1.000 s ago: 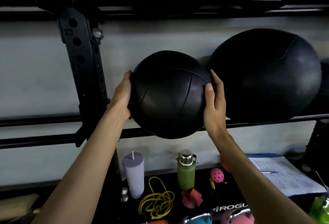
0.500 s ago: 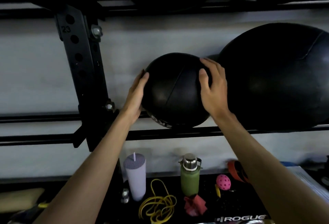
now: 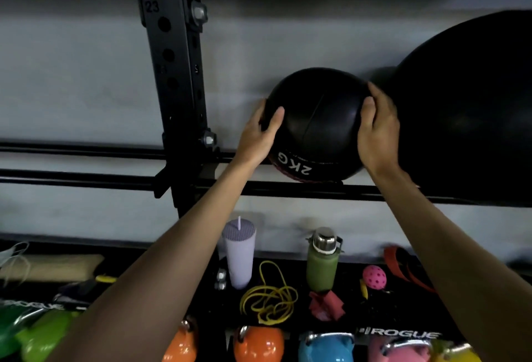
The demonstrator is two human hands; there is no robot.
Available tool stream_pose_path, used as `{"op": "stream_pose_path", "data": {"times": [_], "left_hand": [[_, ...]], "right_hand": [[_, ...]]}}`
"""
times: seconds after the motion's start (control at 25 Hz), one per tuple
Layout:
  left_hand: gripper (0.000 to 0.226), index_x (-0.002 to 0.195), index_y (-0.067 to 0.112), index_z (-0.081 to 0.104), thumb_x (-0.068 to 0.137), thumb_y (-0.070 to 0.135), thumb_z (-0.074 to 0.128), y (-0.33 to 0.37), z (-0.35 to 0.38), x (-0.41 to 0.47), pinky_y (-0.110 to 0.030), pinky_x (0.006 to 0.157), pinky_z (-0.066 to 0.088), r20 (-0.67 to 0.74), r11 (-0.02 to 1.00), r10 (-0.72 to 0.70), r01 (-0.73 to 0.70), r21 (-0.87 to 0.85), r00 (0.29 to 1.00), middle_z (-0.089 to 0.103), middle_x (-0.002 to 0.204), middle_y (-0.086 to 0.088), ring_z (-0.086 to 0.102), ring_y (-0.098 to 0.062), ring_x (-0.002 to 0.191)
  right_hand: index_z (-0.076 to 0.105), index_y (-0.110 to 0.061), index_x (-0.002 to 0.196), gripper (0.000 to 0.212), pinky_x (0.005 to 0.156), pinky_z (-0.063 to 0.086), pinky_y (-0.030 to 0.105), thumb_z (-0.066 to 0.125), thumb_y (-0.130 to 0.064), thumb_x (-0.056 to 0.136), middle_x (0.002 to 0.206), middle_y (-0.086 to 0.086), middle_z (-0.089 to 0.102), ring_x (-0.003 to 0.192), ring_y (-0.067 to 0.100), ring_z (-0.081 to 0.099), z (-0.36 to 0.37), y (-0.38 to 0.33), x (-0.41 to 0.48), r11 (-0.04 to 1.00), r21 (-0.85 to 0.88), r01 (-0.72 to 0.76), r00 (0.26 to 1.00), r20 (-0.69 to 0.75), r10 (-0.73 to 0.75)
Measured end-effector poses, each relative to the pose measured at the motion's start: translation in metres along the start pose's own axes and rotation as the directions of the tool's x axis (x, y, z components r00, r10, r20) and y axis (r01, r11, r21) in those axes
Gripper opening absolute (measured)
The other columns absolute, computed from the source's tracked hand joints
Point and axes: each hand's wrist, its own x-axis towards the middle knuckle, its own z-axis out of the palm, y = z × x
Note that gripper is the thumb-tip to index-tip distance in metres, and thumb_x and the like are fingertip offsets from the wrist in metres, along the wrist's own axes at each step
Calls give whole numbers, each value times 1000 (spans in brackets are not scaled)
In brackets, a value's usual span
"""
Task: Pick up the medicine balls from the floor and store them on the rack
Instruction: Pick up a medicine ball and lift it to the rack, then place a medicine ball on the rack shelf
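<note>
A small black medicine ball [image 3: 316, 122] marked "2KG" upside down sits on the black rack rails [image 3: 288, 189], against the wall. My left hand [image 3: 260, 134] cups its left side with the thumb across the front. On the ball's right side my right hand [image 3: 377, 131] curls round it, squeezed between this ball and a much larger black medicine ball [image 3: 466, 108] on the same rails to the right.
A black rack upright [image 3: 172, 73] with holes stands left of the ball. Below is a shelf with a lilac tumbler [image 3: 239, 255], a green bottle [image 3: 322, 261], a yellow band [image 3: 267, 301], a pink ball [image 3: 373, 276] and several coloured kettlebells [image 3: 259, 344].
The small ball went from the air in front of the rack back and down onto the rails beside the large ball. Both hands stayed on its sides. The view shifted right.
</note>
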Motion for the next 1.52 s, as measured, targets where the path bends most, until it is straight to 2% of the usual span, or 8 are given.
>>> {"op": "stream_pose_path", "data": {"times": [0.2,0.36,0.52,0.72,0.92,1.2,1.36,1.52], "left_hand": [[39,132,16,57,96,30,64,-31,-52,-48,-7,77,47,-76,965,93,-72,250,993,63,114,0,61,3,89],[22,112,12,67,93,23,65,-75,-106,-116,-34,81,56,-14,920,50,-40,390,999,71,99,-3,69,-19,89],[19,101,19,68,88,32,61,-133,-169,-212,-41,80,56,43,846,-68,35,532,997,74,95,-4,70,-27,92],[19,104,16,68,90,27,63,-218,-236,-313,-44,81,55,78,759,-293,182,626,953,73,98,-10,69,-32,96],[22,110,13,66,94,27,61,-305,-269,-402,-43,81,56,94,658,-542,352,666,835,72,100,-12,69,-32,94],[21,108,18,66,94,32,57,-414,-261,-473,-42,91,52,143,447,-802,425,787,581,70,112,-8,64,-30,108],[21,107,24,66,93,37,57,-473,-254,-498,-41,88,55,111,369,-881,524,768,459,71,108,-7,67,-28,102],[29,120,14,60,97,32,56,-564,-246,-541,-41,92,54,86,284,-939,615,735,332,67,116,-11,64,-28,106]], "right_hand": [[48,-13,145,50,118,31,44,48,-28,98,154,16,39,142,33,35,3,-39,-60,987,-158,-15,999,-40,8],[58,-9,131,41,110,38,44,51,-19,92,140,18,48,129,36,46,23,-88,-143,979,-205,10,1000,-2,-11],[66,-5,113,27,96,47,40,52,-15,92,116,17,62,111,36,58,64,-133,-272,978,-210,-16,961,265,72],[68,-11,100,29,79,51,40,45,-23,88,100,13,68,96,36,64,112,-163,-425,942,-296,-157,732,606,312],[68,-13,106,26,87,54,43,47,-21,93,110,12,70,105,34,65,142,-163,-548,871,-403,-282,426,761,490],[64,-11,112,25,80,53,41,46,-22,99,111,12,68,101,30,64,180,-129,-663,754,-546,-364,98,783,614],[55,-19,79,24,66,38,34,42,-20,99,83,4,61,76,22,57,188,-95,-719,677,-640,-364,-67,743,666],[66,-9,110,27,83,52,42,43,-21,101,110,16,70,101,32,64,210,-40,-792,589,-726,-357,-166,669,724]]}}
